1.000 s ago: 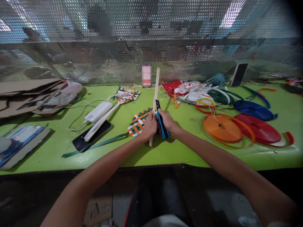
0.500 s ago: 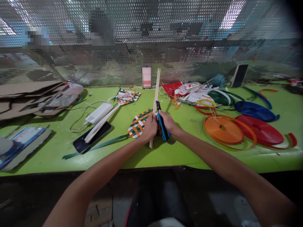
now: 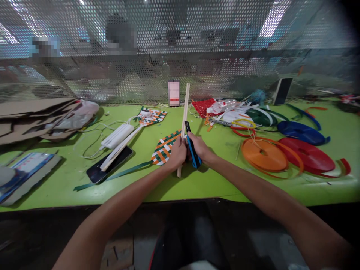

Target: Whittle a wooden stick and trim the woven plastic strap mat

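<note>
My left hand (image 3: 177,152) is closed round a long pale wooden stick (image 3: 185,105) that stands nearly upright over the green table (image 3: 197,180). My right hand (image 3: 200,147) grips a blue and black utility knife (image 3: 192,148), its tip resting against the stick just above my left fingers. A woven orange, green and white panel (image 3: 164,147) lies flat on the table directly behind my left hand, with a green strip (image 3: 112,176) trailing from it to the left.
Flat coils of plastic strap, orange (image 3: 264,154), red (image 3: 308,157) and blue (image 3: 299,129), lie at right. A phone (image 3: 109,168), a white power bank (image 3: 116,135) and a second woven piece (image 3: 152,114) lie at left. Cardboard (image 3: 33,116) is stacked far left. A perforated metal screen (image 3: 180,48) backs the table.
Nothing but a slight shift of the view; both hands keep the same grip on the stick and the knife.
</note>
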The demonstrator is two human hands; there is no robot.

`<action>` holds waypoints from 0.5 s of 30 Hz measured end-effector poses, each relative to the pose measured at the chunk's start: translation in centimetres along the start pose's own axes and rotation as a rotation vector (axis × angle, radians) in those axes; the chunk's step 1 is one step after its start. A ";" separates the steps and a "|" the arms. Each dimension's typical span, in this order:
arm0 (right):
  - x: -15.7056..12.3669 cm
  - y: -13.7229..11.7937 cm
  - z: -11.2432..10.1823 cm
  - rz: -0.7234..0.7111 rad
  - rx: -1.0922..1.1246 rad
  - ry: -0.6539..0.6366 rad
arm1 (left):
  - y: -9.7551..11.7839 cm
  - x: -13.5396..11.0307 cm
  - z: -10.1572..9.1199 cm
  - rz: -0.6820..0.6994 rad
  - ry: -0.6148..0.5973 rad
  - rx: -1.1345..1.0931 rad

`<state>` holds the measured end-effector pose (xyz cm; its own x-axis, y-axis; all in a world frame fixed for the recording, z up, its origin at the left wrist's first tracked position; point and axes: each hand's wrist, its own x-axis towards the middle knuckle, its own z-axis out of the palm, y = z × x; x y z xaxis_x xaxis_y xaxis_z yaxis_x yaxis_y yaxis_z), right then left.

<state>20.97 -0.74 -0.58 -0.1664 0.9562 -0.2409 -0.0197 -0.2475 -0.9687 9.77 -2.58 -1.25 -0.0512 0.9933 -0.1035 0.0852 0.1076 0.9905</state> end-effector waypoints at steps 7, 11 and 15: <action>-0.2 -0.3 0.2 -0.005 0.001 0.006 | 0.0 0.0 0.0 -0.003 -0.009 0.023; -0.4 -0.5 0.2 0.002 0.007 0.023 | 0.0 0.0 0.0 0.023 0.016 0.046; -0.7 -0.8 0.4 0.012 -0.007 0.031 | -0.1 0.1 0.0 0.033 0.024 0.059</action>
<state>20.74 -1.25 0.44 -0.1359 0.9576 -0.2540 -0.0115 -0.2579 -0.9661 9.77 -2.50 -1.34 -0.0709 0.9951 -0.0682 0.1458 0.0779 0.9862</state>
